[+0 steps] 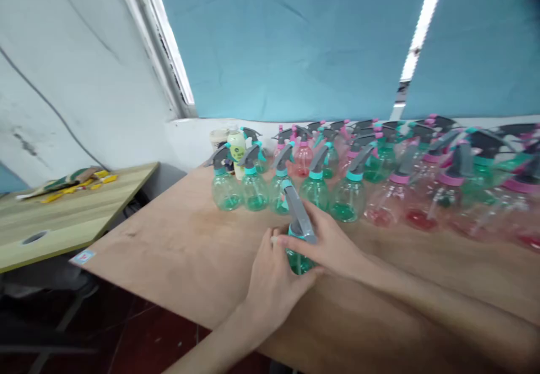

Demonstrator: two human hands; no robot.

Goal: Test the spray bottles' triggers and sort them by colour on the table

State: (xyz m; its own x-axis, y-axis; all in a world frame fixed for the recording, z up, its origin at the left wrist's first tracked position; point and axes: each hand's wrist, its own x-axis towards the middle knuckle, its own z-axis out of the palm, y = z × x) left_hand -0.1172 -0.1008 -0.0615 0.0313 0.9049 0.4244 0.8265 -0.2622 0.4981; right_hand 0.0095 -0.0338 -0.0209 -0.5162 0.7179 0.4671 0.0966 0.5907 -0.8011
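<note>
A green spray bottle (298, 262) with a grey trigger head and turquoise collar is between my two hands, above the front part of the wooden table (189, 261). My left hand (276, 275) wraps round the lower left side of its clear green body. From the right, my right hand (323, 239) closes about the collar and trigger head, its thumb reaching across toward my left fingers. The fingers hide much of the bottle's body. Just behind it stands a row of similar green spray bottles (256, 190) with grey heads.
Pink spray bottles (426, 208) crowd the right side, mixed with more green ones. A pale bottle (237, 149) and a cup (218, 136) stand by the wall. To the left is a separate desk (84, 216) bearing yellow items. The table's left corner has a small sticker (83, 257).
</note>
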